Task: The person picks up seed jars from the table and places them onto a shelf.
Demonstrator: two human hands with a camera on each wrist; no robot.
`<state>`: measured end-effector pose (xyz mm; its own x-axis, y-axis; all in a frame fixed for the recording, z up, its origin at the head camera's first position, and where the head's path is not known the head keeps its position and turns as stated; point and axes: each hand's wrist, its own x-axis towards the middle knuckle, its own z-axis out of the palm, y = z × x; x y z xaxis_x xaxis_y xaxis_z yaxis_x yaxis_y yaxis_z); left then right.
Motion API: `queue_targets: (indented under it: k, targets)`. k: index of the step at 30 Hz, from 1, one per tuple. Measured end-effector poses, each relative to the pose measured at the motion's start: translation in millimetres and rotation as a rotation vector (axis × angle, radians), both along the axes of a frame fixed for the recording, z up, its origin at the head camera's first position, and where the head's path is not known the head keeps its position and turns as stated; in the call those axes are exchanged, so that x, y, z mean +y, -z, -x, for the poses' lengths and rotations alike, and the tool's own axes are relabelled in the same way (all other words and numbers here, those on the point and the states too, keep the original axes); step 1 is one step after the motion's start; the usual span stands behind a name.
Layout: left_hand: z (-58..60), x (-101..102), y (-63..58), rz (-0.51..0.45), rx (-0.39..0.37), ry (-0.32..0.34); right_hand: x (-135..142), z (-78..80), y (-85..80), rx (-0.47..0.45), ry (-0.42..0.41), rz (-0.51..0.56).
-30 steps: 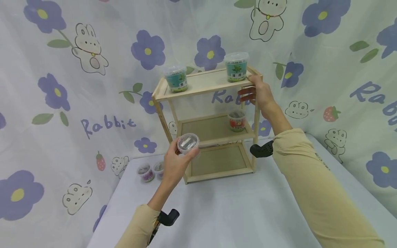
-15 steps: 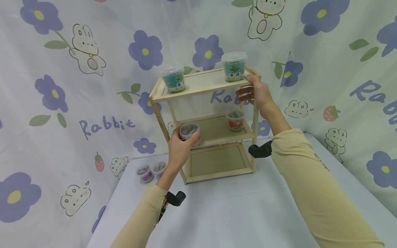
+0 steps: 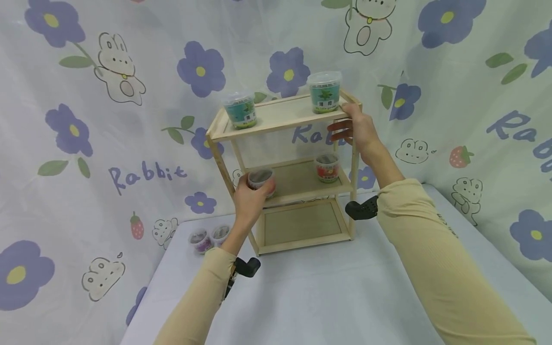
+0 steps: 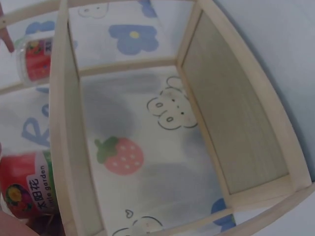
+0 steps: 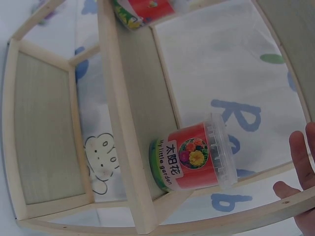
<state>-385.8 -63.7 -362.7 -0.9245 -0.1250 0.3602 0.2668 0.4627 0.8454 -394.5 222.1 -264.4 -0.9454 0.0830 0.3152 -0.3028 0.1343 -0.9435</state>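
Note:
At the left end of the middle shelf, my left hand grips a clear-lidded plastic tub. Its red flower label faces the left wrist camera, with the tub's base right at the shelf board. My right hand holds the wooden shelf rack at its top right corner, thumb over the top edge and fingers below it. Another red-labelled tub stands upright on the right end of the middle shelf.
Two teal-labelled tubs, one left and one right, stand on the top shelf. Left of the rack, two purple-labelled tubs, an outer one and an inner one, sit on the white table. A patterned curtain hangs behind.
My left hand has carried the red-labelled tub from in front of the rack, upward and inward onto the left of the middle shelf. My right hand stays at the rack's corner.

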Motion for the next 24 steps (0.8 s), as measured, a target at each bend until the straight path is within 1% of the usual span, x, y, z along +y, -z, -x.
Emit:
queue_targets:
  k: [6, 14, 20, 24]
  targets:
    - [2.3, 1.5, -2.0, -0.001, -0.014, -0.026, 0.0, -0.4, -0.5, -0.003, -0.006, 0.004]
    - [6.1, 4.1, -0.4, 0.01, -0.029, -0.064, -0.1, -2.2, -1.3, -0.008, -0.006, -0.01]
    - [7.1, 5.2, 0.4, 0.0, -0.058, -0.048, 0.1, -2.4, -1.5, -0.002, -0.012, -0.003]
    - [5.7, 5.8, -0.1, 0.013, -0.083, -0.055, 0.0, -1.6, -0.5, -0.002, -0.016, 0.001]
